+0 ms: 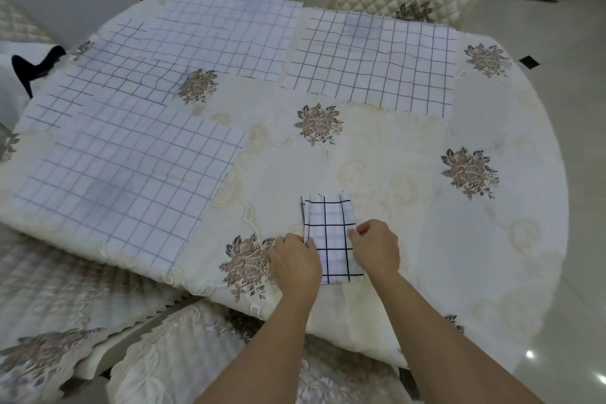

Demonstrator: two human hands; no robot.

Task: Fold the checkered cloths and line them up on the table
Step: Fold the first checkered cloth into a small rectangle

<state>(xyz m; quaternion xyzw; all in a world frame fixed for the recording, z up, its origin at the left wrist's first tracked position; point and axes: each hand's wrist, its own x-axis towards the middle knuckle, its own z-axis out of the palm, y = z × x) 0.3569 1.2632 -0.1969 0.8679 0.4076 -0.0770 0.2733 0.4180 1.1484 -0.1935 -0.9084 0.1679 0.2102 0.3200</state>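
Folded cloth: My small folded cloth (pixel 329 223) lies on the counter (pixel 393 157), close to the middle of its near edge.
Left grip: My left grip (pixel 295 259) is curled in. Its fingers pinch the left edge of the folded cloth.
Right grip: My right grip (pixel 377 249) is curled in too. It pinches the right edge, just across from the other one.
Doing it well: I think I should keep both sides even, match up the black lines, then press the fold flat so it does not pop open.
Big cloths: Four big cloths (pixel 124 180) lie spread flat along the left and far edges, not folded yet.
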